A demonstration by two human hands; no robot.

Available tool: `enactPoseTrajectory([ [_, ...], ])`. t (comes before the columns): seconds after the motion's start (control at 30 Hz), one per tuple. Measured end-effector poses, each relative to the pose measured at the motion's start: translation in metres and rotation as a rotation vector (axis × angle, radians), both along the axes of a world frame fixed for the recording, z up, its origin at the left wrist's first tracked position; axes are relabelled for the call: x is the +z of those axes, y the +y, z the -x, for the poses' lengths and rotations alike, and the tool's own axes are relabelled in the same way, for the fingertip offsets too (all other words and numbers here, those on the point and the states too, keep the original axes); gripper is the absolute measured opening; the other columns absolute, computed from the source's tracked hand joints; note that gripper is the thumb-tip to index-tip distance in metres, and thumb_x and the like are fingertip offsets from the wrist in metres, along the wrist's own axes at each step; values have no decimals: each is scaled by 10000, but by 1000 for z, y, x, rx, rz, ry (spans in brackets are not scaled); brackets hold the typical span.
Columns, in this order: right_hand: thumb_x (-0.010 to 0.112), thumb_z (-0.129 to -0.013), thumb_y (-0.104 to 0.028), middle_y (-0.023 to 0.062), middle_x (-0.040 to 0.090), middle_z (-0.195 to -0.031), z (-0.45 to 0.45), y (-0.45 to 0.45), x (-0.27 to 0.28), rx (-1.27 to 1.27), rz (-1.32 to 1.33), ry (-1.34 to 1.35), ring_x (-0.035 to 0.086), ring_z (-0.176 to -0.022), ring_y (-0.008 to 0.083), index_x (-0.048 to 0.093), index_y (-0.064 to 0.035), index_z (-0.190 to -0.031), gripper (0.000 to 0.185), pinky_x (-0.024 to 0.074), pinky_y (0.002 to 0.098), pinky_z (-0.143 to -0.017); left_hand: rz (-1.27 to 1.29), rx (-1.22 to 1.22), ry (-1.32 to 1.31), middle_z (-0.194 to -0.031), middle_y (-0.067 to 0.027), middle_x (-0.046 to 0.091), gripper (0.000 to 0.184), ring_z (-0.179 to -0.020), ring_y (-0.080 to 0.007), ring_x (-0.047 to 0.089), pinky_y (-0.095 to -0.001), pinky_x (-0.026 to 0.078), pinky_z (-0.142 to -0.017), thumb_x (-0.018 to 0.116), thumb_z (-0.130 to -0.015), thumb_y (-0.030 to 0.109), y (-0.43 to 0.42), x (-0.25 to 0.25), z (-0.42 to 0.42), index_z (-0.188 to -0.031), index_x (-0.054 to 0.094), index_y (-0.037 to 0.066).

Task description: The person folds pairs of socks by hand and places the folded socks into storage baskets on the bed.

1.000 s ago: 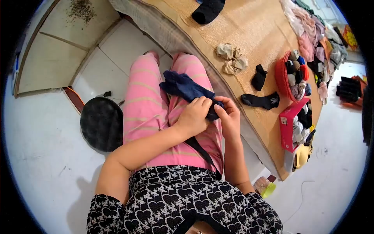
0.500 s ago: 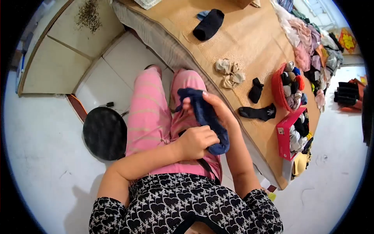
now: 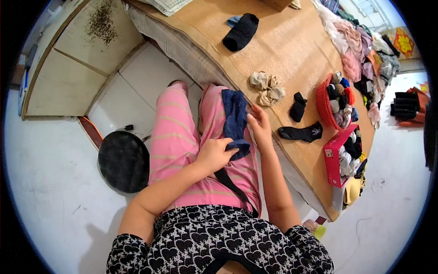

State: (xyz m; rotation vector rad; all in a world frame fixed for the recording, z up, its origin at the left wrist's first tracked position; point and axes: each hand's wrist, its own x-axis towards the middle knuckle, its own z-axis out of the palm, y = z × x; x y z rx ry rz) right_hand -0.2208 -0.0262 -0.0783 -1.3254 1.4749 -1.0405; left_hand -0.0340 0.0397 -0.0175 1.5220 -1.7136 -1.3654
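A dark blue sock (image 3: 234, 112) lies lengthwise over my lap, on the pink striped trousers. My left hand (image 3: 213, 154) pinches its near end, where the fabric is bunched or folded over. Close to the sock's right edge is my right hand (image 3: 260, 128), fingers apart and holding nothing; whether a fingertip touches the fabric I cannot tell. On the bed-like surface to the right are a black sock (image 3: 301, 132), a small black sock bundle (image 3: 298, 108) and cream sock bundles (image 3: 267, 89).
A larger black bundle (image 3: 242, 32) lies farther up the matted surface (image 3: 292, 55). A red basket (image 3: 325, 102) and a pink box (image 3: 335, 160) hold rolled socks. Heaped clothes (image 3: 360, 59) line the far edge. A round black stool (image 3: 123, 162) stands at left.
The sock has come down from between both hands onto my lap and lies straighter. My right hand has let go of it and moved to its right side; the left still grips its near end.
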Motion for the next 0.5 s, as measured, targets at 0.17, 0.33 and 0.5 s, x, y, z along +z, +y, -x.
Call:
enactPoseTrajectory([
  [0.17,709,-769,-109,84,532,-1128,10,59,64,215,143,85,547,-967,175,629,-59,-1113,357,458,282,-822,24,64,-53,-859,-221,657,411,-814,-360,649,-423,491,-694,710,-781,250,-3,-11,4,-1082,559,15],
  [0.33,782,-636,-125,63,584,-1126,-10,81,77,414,311,497,540,-984,296,657,-103,-1058,441,483,372,-807,-75,110,-85,-787,-186,623,459,-733,-323,626,-402,482,-671,710,-767,231,-12,-12,9,-1128,511,29],
  [0.5,747,-668,-82,55,643,-988,-11,76,51,259,360,464,569,-897,279,665,-82,-993,336,484,357,-780,132,205,-18,-904,-135,552,487,-774,-272,590,-390,478,-692,725,-759,261,-4,-2,0,-1144,500,67],
])
